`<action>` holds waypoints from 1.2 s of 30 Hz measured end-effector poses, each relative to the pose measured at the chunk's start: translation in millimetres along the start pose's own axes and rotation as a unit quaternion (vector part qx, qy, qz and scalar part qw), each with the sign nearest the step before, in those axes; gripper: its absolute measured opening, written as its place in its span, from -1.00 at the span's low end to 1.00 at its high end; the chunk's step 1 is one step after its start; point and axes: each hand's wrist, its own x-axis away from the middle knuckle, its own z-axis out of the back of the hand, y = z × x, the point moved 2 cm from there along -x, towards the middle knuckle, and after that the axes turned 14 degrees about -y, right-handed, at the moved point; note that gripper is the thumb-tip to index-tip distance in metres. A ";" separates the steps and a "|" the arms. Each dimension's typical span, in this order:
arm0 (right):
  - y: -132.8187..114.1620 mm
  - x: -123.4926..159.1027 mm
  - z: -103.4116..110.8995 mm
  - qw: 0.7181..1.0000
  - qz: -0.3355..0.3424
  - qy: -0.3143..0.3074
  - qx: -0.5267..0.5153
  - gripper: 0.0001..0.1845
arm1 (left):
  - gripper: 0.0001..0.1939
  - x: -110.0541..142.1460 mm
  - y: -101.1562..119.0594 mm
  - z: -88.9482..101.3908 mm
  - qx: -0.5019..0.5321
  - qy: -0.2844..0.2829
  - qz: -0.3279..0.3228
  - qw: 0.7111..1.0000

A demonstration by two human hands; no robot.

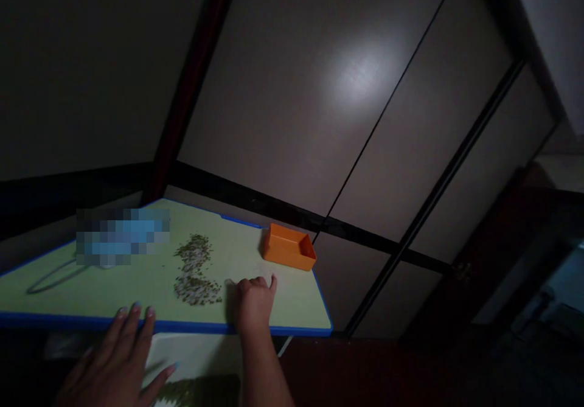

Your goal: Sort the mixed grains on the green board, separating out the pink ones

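Note:
My right hand (254,303) is over the tabletop, its fingers curled in and the little finger sticking out. Whatever those fingers hold, if anything, is hidden. Just left of it lies a loose, uneven heap of small pale and brown-green grains or seeds (197,290), which stretches up into a second patch farther back. An orange open box (289,247) stands beyond my right hand, near the table's far right corner. My left hand (114,358) is open, fingers spread, with its fingertips at the front edge of the table.
The pale green table (296,309) has a blue rim. A pixelated blue object (123,236) and a grey loop (55,278) are at its left. Below the front edge is a white surface (191,352) with a dark greenish area. Large cabinet panels (292,121) rise behind.

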 end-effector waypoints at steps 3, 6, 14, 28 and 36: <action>0.6 7.7 6.3 1.000 0.007 -0.003 -0.007 -0.72 | -0.18 7.0 11.2 16.5 -0.061 0.007 -0.024 0.998; 1.5 12.8 13.0 0.999 0.019 0.010 -0.031 -0.74 | -0.18 11.4 23.4 37.4 -0.127 -0.072 -0.009 0.989; -0.4 21.3 15.9 0.976 0.098 0.067 -0.185 -0.82 | -0.19 21.1 37.8 56.9 -0.183 -0.122 -0.018 0.975; 7.5 14.8 5.4 0.971 0.098 -0.018 -0.217 -0.85 | -0.17 18.7 36.3 55.9 -0.192 -0.125 -0.023 0.973; 21.7 15.2 8.2 0.981 0.004 -0.006 -0.196 -0.83 | -0.18 18.5 34.5 53.3 -0.187 -0.124 -0.025 0.974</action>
